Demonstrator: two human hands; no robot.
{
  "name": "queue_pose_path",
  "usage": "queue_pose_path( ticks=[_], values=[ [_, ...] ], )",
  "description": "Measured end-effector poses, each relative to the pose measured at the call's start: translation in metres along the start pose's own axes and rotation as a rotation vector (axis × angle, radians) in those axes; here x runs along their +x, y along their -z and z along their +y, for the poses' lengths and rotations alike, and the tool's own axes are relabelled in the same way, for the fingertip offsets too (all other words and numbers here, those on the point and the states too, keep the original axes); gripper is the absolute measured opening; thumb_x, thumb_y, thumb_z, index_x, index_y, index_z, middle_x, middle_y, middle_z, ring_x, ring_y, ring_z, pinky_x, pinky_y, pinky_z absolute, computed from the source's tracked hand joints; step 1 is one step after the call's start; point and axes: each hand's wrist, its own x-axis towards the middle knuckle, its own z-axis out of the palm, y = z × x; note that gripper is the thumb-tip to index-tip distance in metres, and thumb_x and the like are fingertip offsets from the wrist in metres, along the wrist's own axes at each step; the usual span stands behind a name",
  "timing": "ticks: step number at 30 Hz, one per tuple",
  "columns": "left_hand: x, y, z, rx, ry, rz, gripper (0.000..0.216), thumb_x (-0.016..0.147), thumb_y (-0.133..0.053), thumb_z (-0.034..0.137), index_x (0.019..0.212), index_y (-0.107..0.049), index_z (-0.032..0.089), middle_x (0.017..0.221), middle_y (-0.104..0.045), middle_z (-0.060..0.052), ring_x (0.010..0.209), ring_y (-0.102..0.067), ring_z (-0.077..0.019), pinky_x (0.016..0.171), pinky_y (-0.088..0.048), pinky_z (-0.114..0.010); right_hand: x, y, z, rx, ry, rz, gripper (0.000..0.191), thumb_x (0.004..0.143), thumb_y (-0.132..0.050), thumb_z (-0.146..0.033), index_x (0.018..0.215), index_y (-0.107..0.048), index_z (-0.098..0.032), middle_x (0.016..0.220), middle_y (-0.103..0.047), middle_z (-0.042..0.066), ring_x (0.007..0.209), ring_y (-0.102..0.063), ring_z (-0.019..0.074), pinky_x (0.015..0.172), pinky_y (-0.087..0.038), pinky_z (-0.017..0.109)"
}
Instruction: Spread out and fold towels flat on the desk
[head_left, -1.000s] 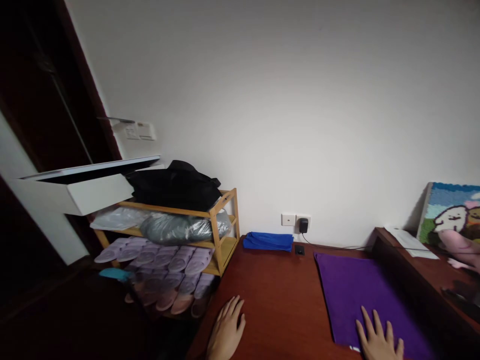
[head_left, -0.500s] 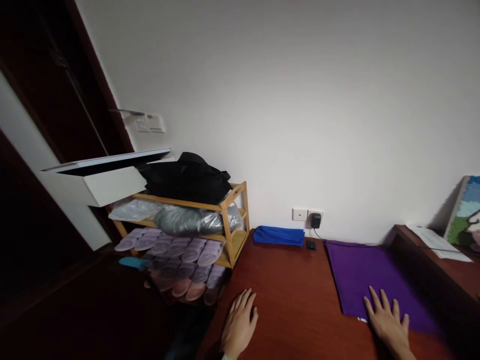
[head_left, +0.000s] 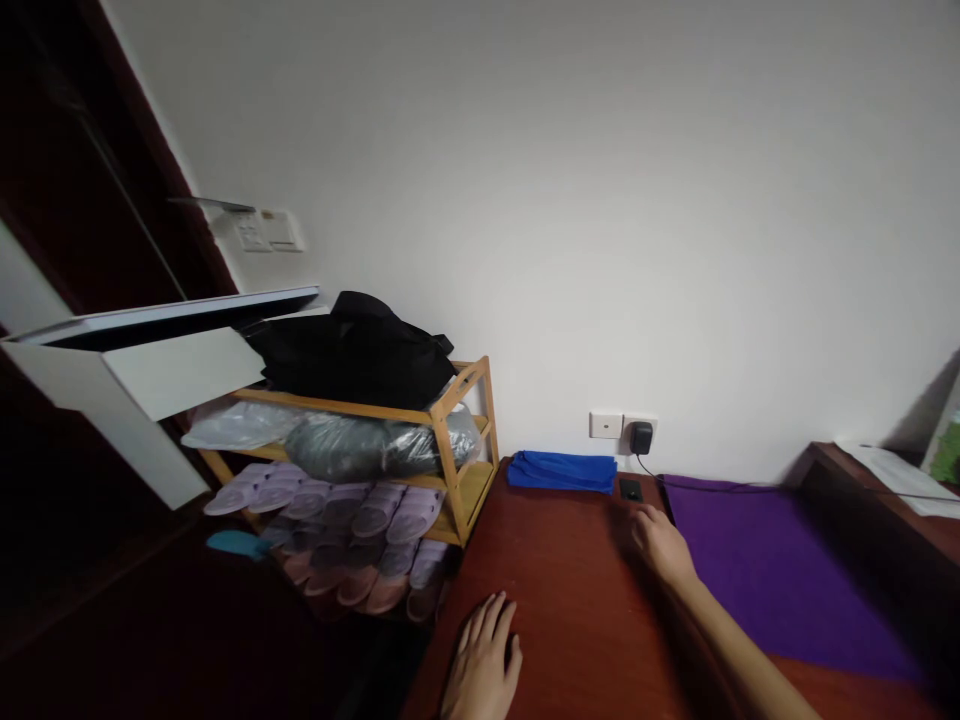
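Person's two bare hands above a reddish-brown surface (head_left: 562,560), seen from the head. The left hand (head_left: 481,662) is laid palm down near the surface's left edge; its fingers are extended and slightly spread, with the thumb set apart, and nothing is held. The right hand (head_left: 663,548) is extended forward, its fingers bent and pointed toward the wall; whether they are closed together or on anything cannot be told. A folded blue cloth (head_left: 562,472) is placed at the back of the surface, against the wall, to the left of the right hand's fingertips. A purple cloth (head_left: 776,575) is spread flat to the right, its far left part located just beside the right hand. A small black socket (head_left: 631,489) is set into the surface, just beyond the right fingertips. Above it, a black plug (head_left: 641,438) is fitted into a wall outlet, and its cable (head_left: 727,488) is led rightward. At left, a wooden rack (head_left: 448,470) is loaded with lilac slippers (head_left: 411,515), plastic-wrapped items (head_left: 337,448) and a black bag (head_left: 352,350).
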Motion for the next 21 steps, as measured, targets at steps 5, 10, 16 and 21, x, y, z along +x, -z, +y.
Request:
queue_pose_path(
  ticks=[5,10,16,21],
  values=[
    [-0.003,-0.026,-0.020,0.007,-0.031,-0.007,0.049,0.094,-0.050,0.033,0.142,-0.057,0.034,0.150,-0.057,0.001,0.137,-0.054,-0.0278,0.111,-0.050,-0.046,0.093,-0.015,-0.043,-0.010,0.017,-0.055,0.042,0.094,-0.040,-0.019,0.125,-0.067,-0.020,0.152,-0.051,0.009,0.121,-0.057,0.0265,0.097,-0.047,0.037],
    [-0.006,-0.038,-0.028,0.007,-0.030,-0.036,0.050,0.093,-0.051,0.036,0.143,-0.055,0.035,0.152,-0.055,0.001,0.138,-0.052,-0.0291,0.113,-0.049,-0.048,0.112,-0.035,-0.045,-0.027,0.017,-0.102,0.039,0.094,-0.041,-0.020,0.120,-0.070,-0.018,0.151,-0.052,0.013,0.123,-0.055,0.0303,0.103,-0.041,0.044],
    [-0.007,-0.040,-0.026,0.015,-0.021,-0.025,0.049,0.093,-0.051,0.036,0.142,-0.056,0.034,0.152,-0.055,0.001,0.139,-0.052,-0.0288,0.113,-0.048,-0.047,0.100,-0.035,-0.041,-0.026,0.016,-0.152,0.049,0.092,-0.038,-0.014,0.136,-0.060,-0.018,0.160,-0.042,0.012,0.121,-0.060,0.0299,0.100,-0.045,0.045],
    [-0.006,-0.047,-0.031,0.019,-0.038,0.002,0.049,0.091,-0.053,0.035,0.140,-0.058,0.034,0.150,-0.057,0.001,0.136,-0.055,-0.0291,0.111,-0.050,-0.046,0.107,-0.019,-0.034,0.043,0.068,-0.143,0.055,0.093,-0.034,-0.015,0.144,-0.052,-0.014,0.160,-0.041,0.013,0.123,-0.060,0.0252,0.105,-0.045,0.040]
  ],
)
